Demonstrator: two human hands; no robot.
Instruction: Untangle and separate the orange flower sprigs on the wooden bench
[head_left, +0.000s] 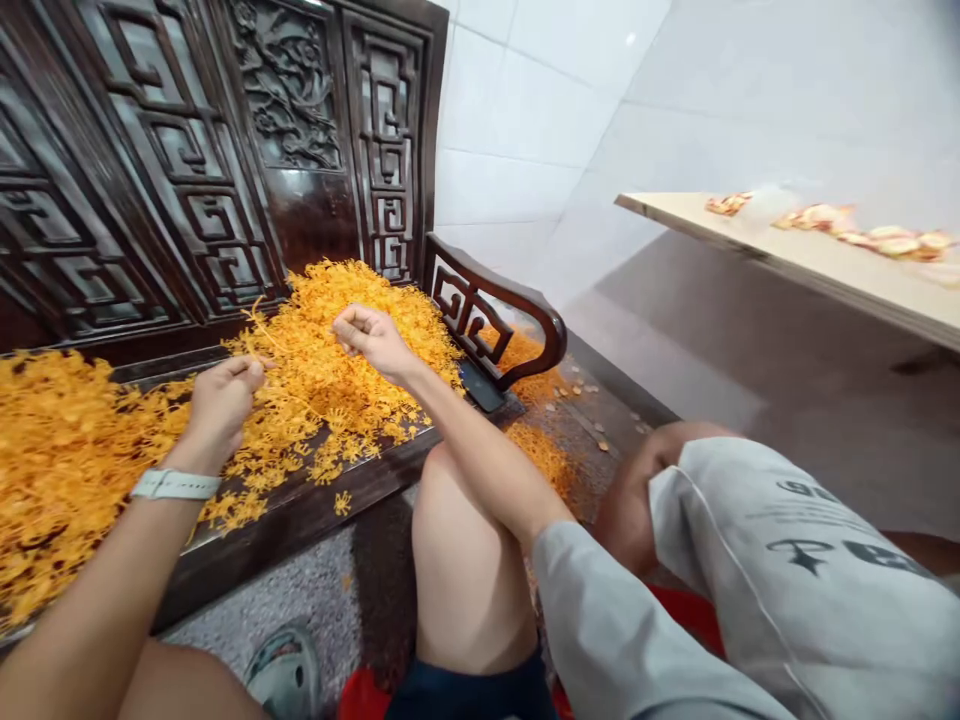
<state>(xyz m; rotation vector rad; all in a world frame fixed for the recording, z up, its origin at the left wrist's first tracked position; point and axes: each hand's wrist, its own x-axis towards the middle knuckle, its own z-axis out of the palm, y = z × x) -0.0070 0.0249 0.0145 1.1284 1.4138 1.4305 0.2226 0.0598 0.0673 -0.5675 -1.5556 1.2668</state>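
Observation:
Orange-yellow small pieces with thin branching arms, like plastic flower parts, lie in a large pile on a dark wooden bench; a second pile spreads at the left. My left hand, with a pale watch band on its wrist, is pinched closed above the pieces between the piles. A thin yellow bit seems to show at its fingertips. My right hand is also closed, thumb against fingers, in front of the larger pile. What it holds, if anything, is too small to make out.
The carved bench back rises behind, with a curved armrest at right and a dark phone-like object beside it. More orange pieces lie on the floor. Another person's leg in pale shorts is close on the right, below a board.

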